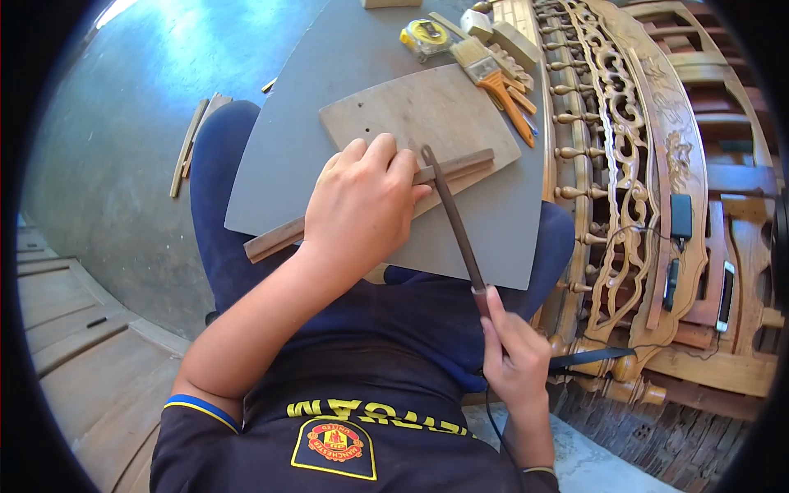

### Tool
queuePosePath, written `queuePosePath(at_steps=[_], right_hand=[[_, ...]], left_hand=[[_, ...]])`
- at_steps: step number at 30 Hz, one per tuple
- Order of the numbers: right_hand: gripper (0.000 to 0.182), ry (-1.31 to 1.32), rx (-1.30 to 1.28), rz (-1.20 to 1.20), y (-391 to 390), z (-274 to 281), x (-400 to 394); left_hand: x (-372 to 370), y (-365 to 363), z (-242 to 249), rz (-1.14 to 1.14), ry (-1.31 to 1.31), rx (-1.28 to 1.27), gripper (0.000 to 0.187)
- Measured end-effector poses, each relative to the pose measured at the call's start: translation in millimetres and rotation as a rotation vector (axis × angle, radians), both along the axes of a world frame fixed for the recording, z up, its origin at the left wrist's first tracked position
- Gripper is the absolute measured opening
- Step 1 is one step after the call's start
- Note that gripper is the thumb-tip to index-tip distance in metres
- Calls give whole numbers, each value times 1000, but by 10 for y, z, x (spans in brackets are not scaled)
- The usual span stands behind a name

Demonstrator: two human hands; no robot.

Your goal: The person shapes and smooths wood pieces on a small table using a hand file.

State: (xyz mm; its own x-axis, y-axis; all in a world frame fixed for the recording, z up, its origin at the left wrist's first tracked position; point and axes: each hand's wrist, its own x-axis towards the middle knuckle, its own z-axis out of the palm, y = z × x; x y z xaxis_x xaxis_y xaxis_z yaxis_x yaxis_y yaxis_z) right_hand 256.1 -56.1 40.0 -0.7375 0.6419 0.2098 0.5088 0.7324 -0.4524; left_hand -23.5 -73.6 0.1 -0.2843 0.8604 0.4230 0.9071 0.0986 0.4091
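Observation:
My left hand (362, 195) is closed around a narrow wooden strip (275, 240), pressing it down on a wooden board (427, 107). The strip lies slantwise, its near end reaching past the board's lower left side. In my right hand (518, 349) is a long file (457, 226), gripped by its reddish-brown handle. The file's blade crosses over the strip just right of my left fingers, its rounded tip above the board. Two small dark holes show in the board. Under it is a grey panel (279, 164) across my lap.
A tape measure (426, 34), an orange-handled paintbrush (493, 82) and wood pieces lie at the panel's upper right. Carved wooden furniture (612, 164) stands on the right, with a phone (725, 296) on it. Wood strips (191, 144) lie on the floor at left.

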Motion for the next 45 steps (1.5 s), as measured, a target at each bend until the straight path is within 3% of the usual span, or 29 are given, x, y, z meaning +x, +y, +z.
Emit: queuePosePath(at_steps=[2, 5, 14, 21, 28, 35, 42, 45], right_hand=[[60, 94, 62, 45, 159, -86, -246], [59, 20, 40, 45, 435, -128, -662], [60, 2, -60, -49, -66, 56, 8], [60, 108, -18, 50, 520, -155, -713], [63, 19, -13, -28, -28, -14, 83], [60, 137, 32, 43, 464, -248, -688], [64, 83, -28, -34, -74, -122, 41], [62, 84, 10, -4, 192, -113, -375]], left_hand=[[9, 18, 20, -1, 8, -6, 24], [39, 14, 10, 24, 13, -6, 25], [14, 5, -11, -8, 1, 2, 24], [18, 14, 15, 43, 3, -33, 23], [-6, 18, -4, 9, -21, 17, 23], [-6, 21, 45, -11, -62, -17, 22], [-3, -11, 6, -47, -92, 7, 22], [-8, 27, 28, -56, -100, 6, 23]])
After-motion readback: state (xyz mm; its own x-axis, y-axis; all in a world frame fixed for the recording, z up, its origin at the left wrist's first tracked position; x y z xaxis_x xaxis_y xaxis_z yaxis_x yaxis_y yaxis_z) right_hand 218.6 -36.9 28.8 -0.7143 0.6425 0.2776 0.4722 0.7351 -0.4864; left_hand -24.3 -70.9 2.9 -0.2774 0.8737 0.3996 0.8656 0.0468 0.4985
